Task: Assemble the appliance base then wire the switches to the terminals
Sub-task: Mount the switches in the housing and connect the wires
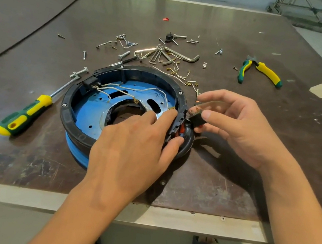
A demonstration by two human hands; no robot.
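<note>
Mid-frame on the dark desk (230, 48), the left hand (131, 142) clamps its grip on the right rim of the round blue-and-black plastic appliance base (85, 114) while the right hand (239, 130) pinches a small black switch block (197, 120) just beside it, which probably needs seating next, then wiring.

Left hand (134, 138) palm-down, pinching base rim (122, 66) — right hand (237, 125) just right of it, fingertips pinching black switch (197, 121).
</note>
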